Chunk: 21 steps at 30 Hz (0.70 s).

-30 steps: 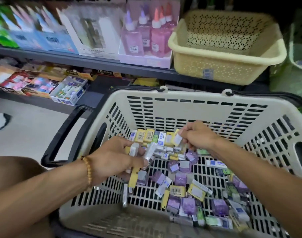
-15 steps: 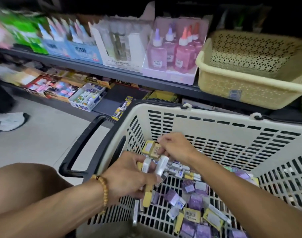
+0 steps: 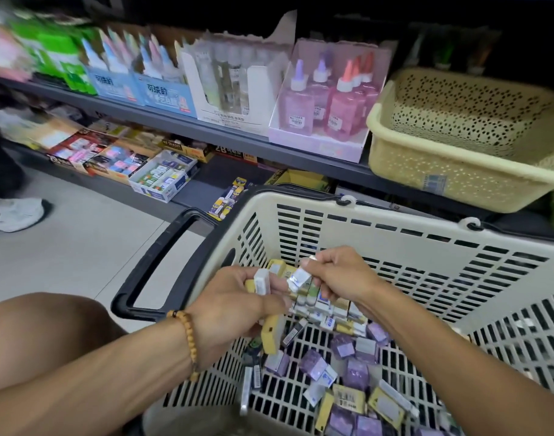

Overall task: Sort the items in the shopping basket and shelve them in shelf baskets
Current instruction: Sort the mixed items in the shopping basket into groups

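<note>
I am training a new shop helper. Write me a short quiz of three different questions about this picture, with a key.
1. True or false: the yellow shelf basket already holds sorted items.
2. Which hand wears the bead bracelet? A) left B) right
3. Fill in: the right hand pinches a small ____ packet above the shopping basket.

Key: 1. false, it looks empty; 2. A, the left hand, which grips several packets; 3. white.
</note>
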Each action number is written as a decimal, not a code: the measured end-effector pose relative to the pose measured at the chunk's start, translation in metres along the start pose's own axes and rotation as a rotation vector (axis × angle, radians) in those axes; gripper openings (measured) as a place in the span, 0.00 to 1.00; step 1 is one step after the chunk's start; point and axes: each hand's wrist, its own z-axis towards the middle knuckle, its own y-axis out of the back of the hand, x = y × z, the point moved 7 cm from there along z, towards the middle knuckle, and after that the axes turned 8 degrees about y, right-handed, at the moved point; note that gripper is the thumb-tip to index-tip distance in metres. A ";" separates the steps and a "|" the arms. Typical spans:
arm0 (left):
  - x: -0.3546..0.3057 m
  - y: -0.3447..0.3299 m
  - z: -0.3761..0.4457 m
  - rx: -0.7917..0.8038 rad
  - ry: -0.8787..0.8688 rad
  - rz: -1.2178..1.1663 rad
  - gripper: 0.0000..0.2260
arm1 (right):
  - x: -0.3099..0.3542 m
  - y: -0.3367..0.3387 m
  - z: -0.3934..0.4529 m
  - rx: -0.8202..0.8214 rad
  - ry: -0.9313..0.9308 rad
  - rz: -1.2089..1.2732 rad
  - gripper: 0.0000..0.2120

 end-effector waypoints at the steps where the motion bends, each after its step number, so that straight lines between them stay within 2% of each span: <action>1: 0.000 0.000 0.000 -0.006 -0.004 -0.039 0.08 | -0.003 -0.007 0.006 0.006 -0.018 -0.012 0.15; 6: -0.007 -0.001 0.004 -0.001 -0.044 -0.189 0.06 | -0.013 -0.026 0.017 0.009 -0.104 0.022 0.08; 9: -0.011 -0.002 0.004 0.000 -0.073 -0.258 0.05 | -0.005 -0.008 -0.003 -0.075 -0.030 0.006 0.07; 11: -0.014 -0.002 0.004 -0.014 -0.112 -0.285 0.04 | -0.001 -0.006 -0.024 -0.015 -0.024 0.118 0.08; 15: -0.022 -0.007 0.001 -0.052 -0.186 -0.298 0.04 | 0.009 -0.028 -0.060 0.221 -0.092 0.407 0.14; 18: -0.025 -0.010 0.001 -0.080 -0.217 -0.238 0.06 | 0.018 -0.035 -0.064 0.235 -0.084 0.512 0.10; 21: -0.026 -0.008 0.003 -0.118 -0.217 -0.200 0.09 | 0.017 -0.023 -0.059 0.174 -0.074 0.513 0.15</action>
